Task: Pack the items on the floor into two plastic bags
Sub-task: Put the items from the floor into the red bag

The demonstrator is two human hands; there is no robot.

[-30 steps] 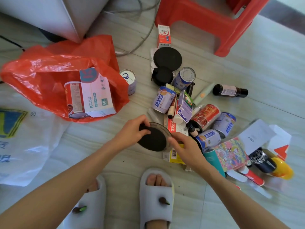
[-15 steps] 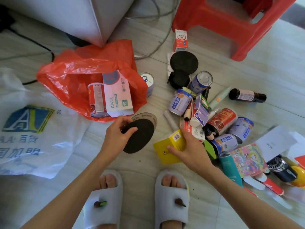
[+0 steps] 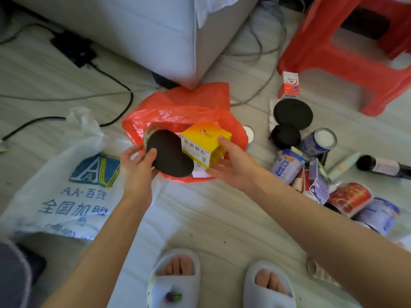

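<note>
My left hand (image 3: 136,162) pinches a flat round black-topped case (image 3: 170,155) by its left edge, held over the mouth of the red plastic bag (image 3: 189,103). My right hand (image 3: 231,162) grips a yellow box (image 3: 205,142) just right of the case, also above the red bag. A white plastic bag with blue print (image 3: 73,185) lies flat on the floor to the left. Loose items wait on the right: several cans (image 3: 320,141), a red can (image 3: 350,197), a dark bottle (image 3: 382,166), black round lids (image 3: 292,114) and a small red-and-white carton (image 3: 289,85).
A grey cabinet corner (image 3: 155,34) stands behind the red bag. A red plastic stool (image 3: 347,56) is at the back right. Black and grey cables (image 3: 115,85) run across the floor at the left and back. My slippered feet (image 3: 175,278) are at the bottom.
Both hands have moved left from the pile to above the red bag. The right hand picked the yellow box up off the floor; the left carried the black case along.
</note>
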